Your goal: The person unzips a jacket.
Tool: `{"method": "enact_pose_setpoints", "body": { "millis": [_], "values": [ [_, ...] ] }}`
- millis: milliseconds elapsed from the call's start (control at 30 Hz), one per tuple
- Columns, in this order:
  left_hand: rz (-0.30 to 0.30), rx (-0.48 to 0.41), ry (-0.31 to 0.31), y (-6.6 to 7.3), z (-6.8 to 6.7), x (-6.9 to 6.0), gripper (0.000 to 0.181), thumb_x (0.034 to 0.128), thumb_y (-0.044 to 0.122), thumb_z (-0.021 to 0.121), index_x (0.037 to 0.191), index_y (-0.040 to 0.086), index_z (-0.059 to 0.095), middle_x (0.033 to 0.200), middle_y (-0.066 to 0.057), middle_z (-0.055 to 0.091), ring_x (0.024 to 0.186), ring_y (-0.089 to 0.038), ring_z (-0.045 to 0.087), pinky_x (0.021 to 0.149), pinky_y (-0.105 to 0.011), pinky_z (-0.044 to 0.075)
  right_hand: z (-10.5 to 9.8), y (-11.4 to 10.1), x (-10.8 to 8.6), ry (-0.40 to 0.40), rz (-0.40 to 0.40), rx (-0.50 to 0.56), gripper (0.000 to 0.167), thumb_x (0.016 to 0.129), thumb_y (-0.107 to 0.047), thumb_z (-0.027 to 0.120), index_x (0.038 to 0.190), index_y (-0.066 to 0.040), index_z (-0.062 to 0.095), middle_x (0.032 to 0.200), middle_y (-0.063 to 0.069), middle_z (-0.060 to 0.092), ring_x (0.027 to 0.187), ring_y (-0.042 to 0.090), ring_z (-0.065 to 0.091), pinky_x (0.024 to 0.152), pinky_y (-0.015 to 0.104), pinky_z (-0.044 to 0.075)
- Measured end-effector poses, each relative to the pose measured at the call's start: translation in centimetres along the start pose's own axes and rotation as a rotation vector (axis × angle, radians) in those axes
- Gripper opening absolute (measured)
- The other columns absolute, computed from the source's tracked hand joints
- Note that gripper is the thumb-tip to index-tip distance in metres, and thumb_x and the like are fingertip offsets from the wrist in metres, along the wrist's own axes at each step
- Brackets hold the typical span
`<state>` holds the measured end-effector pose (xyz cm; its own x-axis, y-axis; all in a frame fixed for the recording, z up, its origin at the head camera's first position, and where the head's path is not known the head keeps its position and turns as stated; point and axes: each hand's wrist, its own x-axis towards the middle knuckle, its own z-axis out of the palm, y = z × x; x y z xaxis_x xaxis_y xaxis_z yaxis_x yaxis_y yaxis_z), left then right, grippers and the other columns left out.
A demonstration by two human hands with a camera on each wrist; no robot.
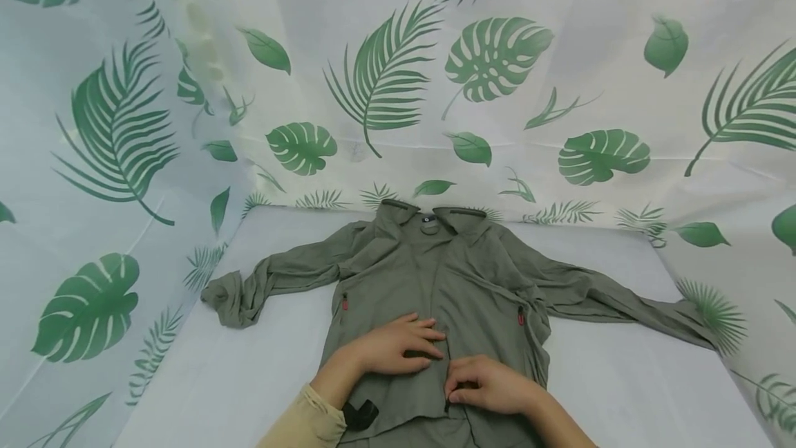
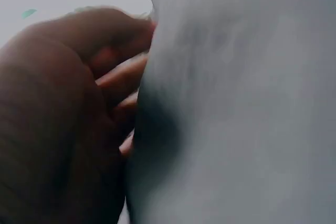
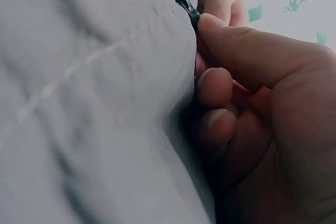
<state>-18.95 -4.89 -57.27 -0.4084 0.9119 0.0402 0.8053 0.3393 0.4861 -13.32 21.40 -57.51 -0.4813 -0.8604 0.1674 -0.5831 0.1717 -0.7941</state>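
A grey-green zip jacket [image 1: 398,275] lies spread front up, collar at the far end and both sleeves stretched out sideways. On its lower front, left of the zip line, my left hand [image 1: 394,348] rests with relaxed, slightly bent fingers. Just right of it my right hand [image 1: 488,382] is at the front zip. In the right wrist view, its thumb and a finger pinch the black zip pull [image 3: 193,18], below a shiny slider. The left wrist view shows the left hand [image 2: 68,87] against blurred jacket cloth [image 2: 241,98], its fingertips partly hidden.
The jacket lies on a white table [image 1: 267,372]. Leaf-printed curtains [image 1: 398,88] stand behind it and at both sides. The left sleeve's cuff [image 1: 230,299] is bunched; the right sleeve [image 1: 659,316] reaches the table's right edge. Red-pulled pockets [image 1: 345,303] mark the chest.
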Motion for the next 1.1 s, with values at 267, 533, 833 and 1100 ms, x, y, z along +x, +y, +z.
{"method": "enact_pose_setpoints", "body": {
  "millis": [267, 533, 833, 1100],
  "values": [
    [0.127, 0.116, 0.082, 1.3, 0.2, -0.9, 0.024, 0.0958, 0.05, 0.061, 0.111, 0.033, 0.071, 0.117, 0.012, 0.059, 0.124, -0.01, 0.05, 0.118, -0.022, 0.035, 0.2, 0.2, 0.3, 0.021, -0.022, 0.01, 0.011, 0.096, -0.015, 0.063, 0.103, -0.021, 0.068, 0.095, 0.002, 0.066, 0.077, 0.001, 0.057, 0.068, 0.015, 0.055],
    [0.131, 0.231, 0.165, 1.1, 1.2, -0.4, 0.016, 0.091, 0.048, 0.065, 0.102, 0.039, 0.072, 0.109, 0.012, 0.058, 0.111, -0.008, 0.053, 0.107, -0.025, 0.044, 0.2, -0.7, 0.8, -0.011, -0.046, -0.029, 0.01, 0.096, -0.017, 0.065, 0.1, -0.022, 0.071, 0.096, -0.007, 0.066, 0.082, -0.004, 0.058, 0.072, 0.012, 0.055],
    [0.16, 0.146, 0.226, 0.3, 1.5, -0.1, 0.01, 0.0918, 0.041, 0.066, 0.095, 0.035, 0.073, 0.102, 0.008, 0.059, 0.1, -0.008, 0.053, 0.108, -0.018, 0.04, 1.1, -1.6, 1.1, -0.13, -0.084, -0.021, 0.011, 0.099, -0.02, 0.06, 0.104, -0.022, 0.07, 0.092, -0.006, 0.064, 0.076, -0.008, 0.054, 0.067, 0.007, 0.052],
    [0.101, 0.112, 0.17, 0.6, 1.2, -0.3, 0.011, 0.0941, 0.043, 0.064, 0.098, 0.037, 0.072, 0.106, 0.011, 0.057, 0.105, -0.005, 0.052, 0.113, -0.019, 0.037, 0.9, -1.6, 1.0, -0.123, -0.023, 0.013, 0.011, 0.1, -0.022, 0.06, 0.104, -0.022, 0.07, 0.092, -0.006, 0.065, 0.073, -0.01, 0.052, 0.063, 0.008, 0.053]
  ]
}}
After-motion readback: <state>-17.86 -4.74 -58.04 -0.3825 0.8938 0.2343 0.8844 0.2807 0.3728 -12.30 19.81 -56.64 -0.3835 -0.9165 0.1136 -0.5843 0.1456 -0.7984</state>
